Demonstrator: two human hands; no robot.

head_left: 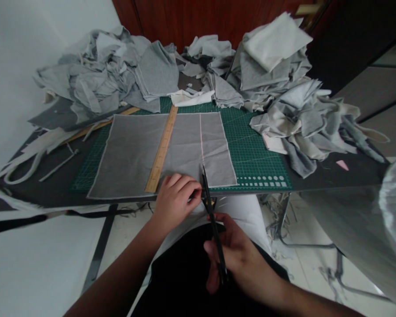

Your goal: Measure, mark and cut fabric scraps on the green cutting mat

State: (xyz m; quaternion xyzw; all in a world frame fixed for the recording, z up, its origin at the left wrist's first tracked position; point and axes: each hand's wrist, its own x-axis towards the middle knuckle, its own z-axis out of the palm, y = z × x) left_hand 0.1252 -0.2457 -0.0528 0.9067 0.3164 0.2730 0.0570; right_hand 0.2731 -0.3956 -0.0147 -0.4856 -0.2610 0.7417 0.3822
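Note:
A flat grey fabric sheet (132, 154) lies on a green cutting mat (254, 149), with a wooden ruler (161, 152) laid across it and a pale chalk line (201, 136) running toward me. My left hand (176, 198) pinches the sheet's near edge, fingers curled. My right hand (240, 259) grips black scissors (211, 215), whose tips sit at the near end of the chalk line.
Heaps of grey fabric pieces are piled at the back left (99, 75) and right (284, 79) of the table. Thin fabric strips (36, 163) lie at the left. A small pink chalk (342, 165) rests at the right. Scraps litter the floor.

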